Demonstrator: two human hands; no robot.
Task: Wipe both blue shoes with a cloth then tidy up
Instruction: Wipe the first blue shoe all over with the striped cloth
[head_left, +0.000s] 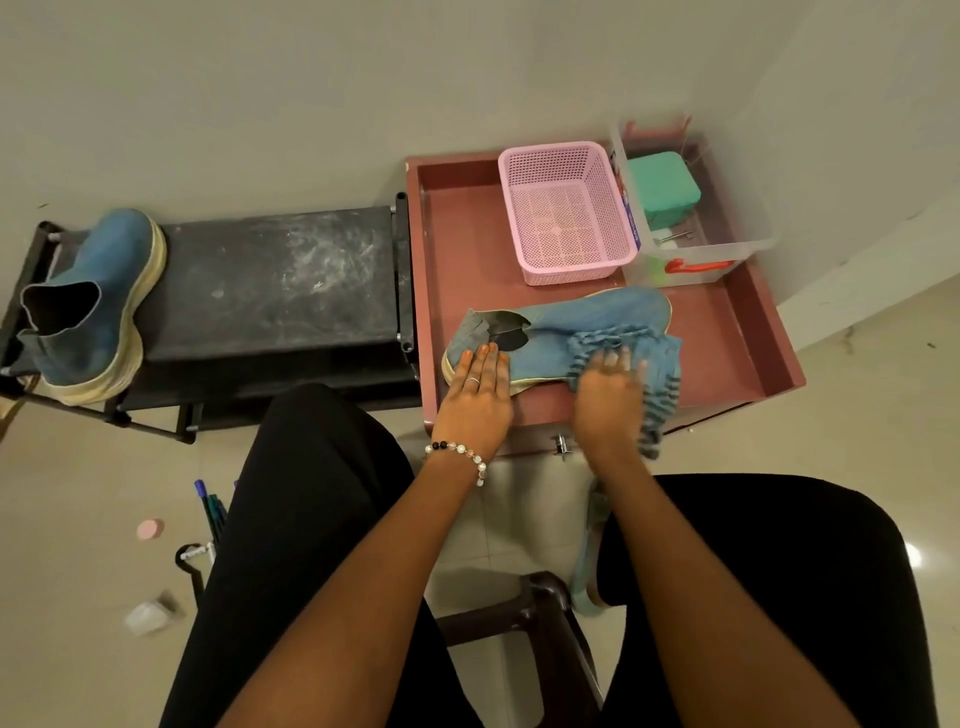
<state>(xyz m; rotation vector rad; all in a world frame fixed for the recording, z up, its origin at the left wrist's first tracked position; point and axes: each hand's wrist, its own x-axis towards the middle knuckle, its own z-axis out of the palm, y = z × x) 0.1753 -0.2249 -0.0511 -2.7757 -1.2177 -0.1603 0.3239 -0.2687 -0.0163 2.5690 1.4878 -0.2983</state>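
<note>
Two hands: left hand (475, 392) flat on shoe (561, 332); right hand (608, 392) fingers pressing cloth (649, 358).

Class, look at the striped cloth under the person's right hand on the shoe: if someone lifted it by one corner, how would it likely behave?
The striped cloth would probably hang limp: it is already bunched in folds under the right hand and droops over the tray's front edge. It likely weighs little and would not roll.
</note>
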